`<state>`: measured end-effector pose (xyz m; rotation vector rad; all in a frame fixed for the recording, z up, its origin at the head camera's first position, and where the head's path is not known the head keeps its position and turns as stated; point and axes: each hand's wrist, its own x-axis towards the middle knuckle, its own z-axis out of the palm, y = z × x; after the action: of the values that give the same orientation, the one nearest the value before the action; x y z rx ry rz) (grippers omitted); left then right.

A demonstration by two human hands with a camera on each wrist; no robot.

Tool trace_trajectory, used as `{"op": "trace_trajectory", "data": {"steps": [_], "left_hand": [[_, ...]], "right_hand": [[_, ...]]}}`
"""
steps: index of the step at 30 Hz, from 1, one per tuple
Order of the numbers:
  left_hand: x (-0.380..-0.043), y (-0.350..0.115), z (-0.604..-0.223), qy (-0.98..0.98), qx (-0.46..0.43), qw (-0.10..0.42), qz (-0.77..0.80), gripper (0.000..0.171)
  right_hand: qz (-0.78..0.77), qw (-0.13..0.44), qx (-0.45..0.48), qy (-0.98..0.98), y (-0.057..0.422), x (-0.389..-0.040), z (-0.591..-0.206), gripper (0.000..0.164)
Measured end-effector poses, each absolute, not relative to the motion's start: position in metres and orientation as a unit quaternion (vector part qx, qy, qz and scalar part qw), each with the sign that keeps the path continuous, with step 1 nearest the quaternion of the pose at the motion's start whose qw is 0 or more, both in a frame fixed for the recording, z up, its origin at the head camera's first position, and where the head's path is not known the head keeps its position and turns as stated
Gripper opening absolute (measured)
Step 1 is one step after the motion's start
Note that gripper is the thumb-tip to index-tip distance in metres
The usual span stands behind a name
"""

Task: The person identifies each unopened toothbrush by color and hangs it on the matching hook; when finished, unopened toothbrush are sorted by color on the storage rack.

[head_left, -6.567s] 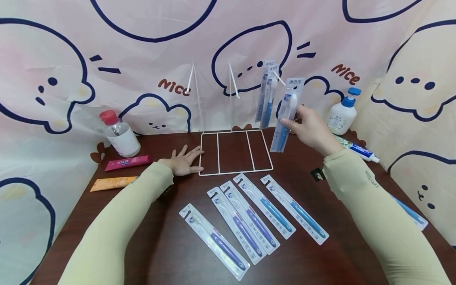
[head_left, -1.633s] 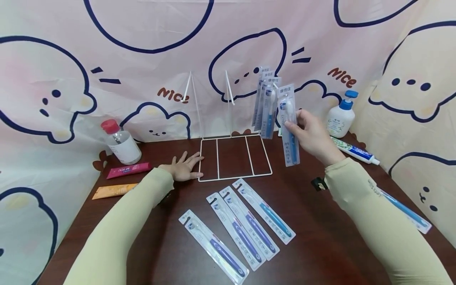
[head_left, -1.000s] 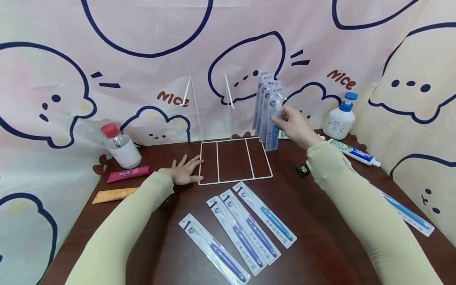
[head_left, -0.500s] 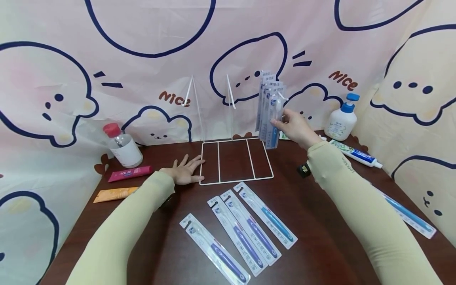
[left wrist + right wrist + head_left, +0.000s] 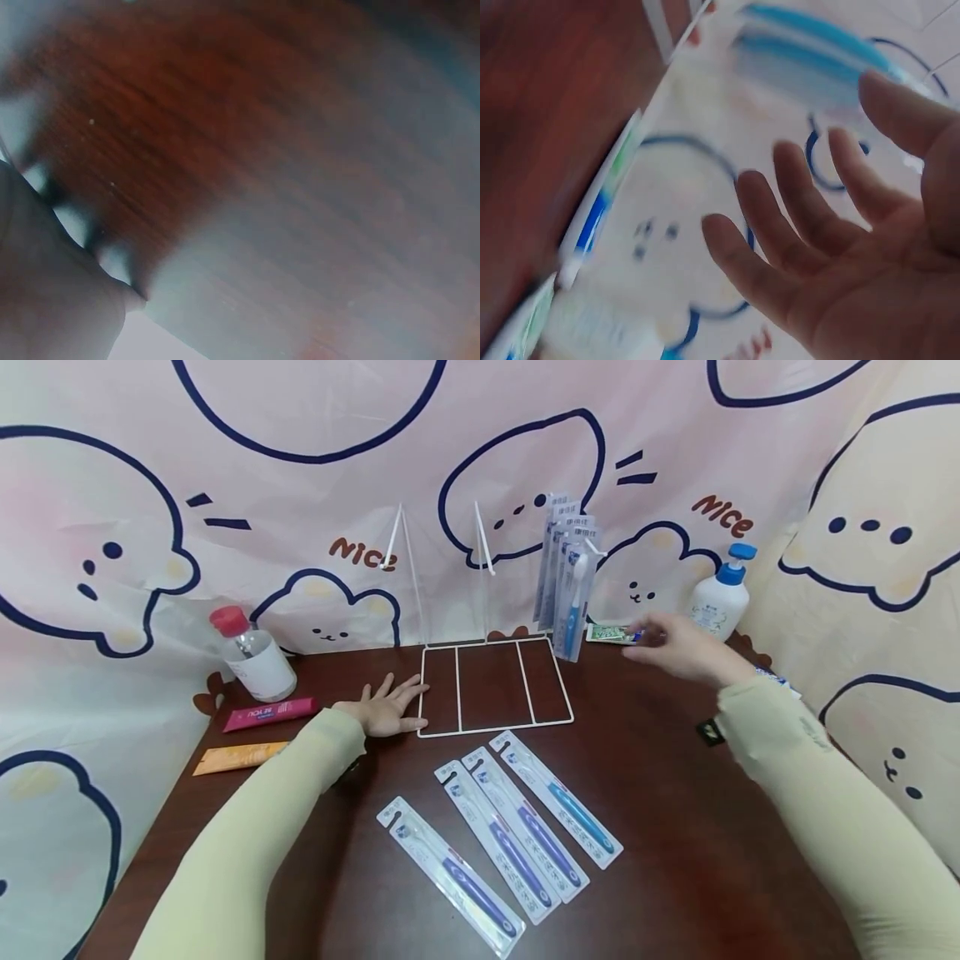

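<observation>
My left hand (image 5: 386, 708) lies flat with spread fingers on the table, its fingertips at the left side of a white wire rack (image 5: 495, 727). In the left wrist view only part of that hand (image 5: 52, 292) shows, at the lower left. My right hand (image 5: 678, 647) is in the air right of the rack; the right wrist view shows its fingers (image 5: 802, 199) apart and holding nothing. Several packaged toothbrushes (image 5: 573, 602) hang in a row on the rack's right hook. Several more toothbrush packs, purple (image 5: 480, 893) and teal (image 5: 570, 810), lie in front.
The rack's two other hooks (image 5: 393, 537) bear nothing. At left are a red-capped bottle (image 5: 262, 668), a pink tube (image 5: 270, 714) and an orange tube (image 5: 236, 757). A blue-topped pump bottle (image 5: 716, 606) and a toothpaste tube (image 5: 607, 633) stand or lie at back right.
My right hand took a teal toothbrush pack from the table, hung it at the front of the right hook, let go and moved right. The left hand stays put.
</observation>
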<state>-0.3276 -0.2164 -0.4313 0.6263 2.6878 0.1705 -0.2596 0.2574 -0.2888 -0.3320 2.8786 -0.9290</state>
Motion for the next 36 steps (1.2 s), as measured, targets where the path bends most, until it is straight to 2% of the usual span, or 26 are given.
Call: {"op": "trace_trajectory", "data": {"steps": [10,17,20,25,32,36], "left_hand": [[-0.323,-0.216,-0.423,0.954,0.230,0.182,0.059,0.079],[-0.325,-0.217,-0.427,0.955,0.227,0.184,0.057,0.080],[-0.325,-0.216,-0.427,0.955,0.228,0.182,0.058,0.080],[-0.325,-0.215,-0.426,0.954,0.233,0.181,0.061,0.081],[-0.324,-0.216,-0.427,0.952,0.225,0.197,0.064,0.081],[-0.326,-0.217,-0.429,0.954,0.222,0.193,0.063,0.080]], "right_hand": [[-0.194,0.114,-0.072,0.972,0.365,-0.214,-0.330,0.052],[-0.136,0.163,-0.020,0.977,0.422,-0.193,-0.361,0.072],[-0.104,0.161,-0.019,0.981,0.435,-0.187,-0.371,0.075],[-0.108,0.143,-0.009,0.984,0.443,-0.185,-0.378,0.067],[-0.130,0.171,0.002,0.977,0.444,-0.184,-0.381,0.075],[-0.123,0.164,-0.018,0.979,0.436,-0.181,-0.377,0.069]]}}
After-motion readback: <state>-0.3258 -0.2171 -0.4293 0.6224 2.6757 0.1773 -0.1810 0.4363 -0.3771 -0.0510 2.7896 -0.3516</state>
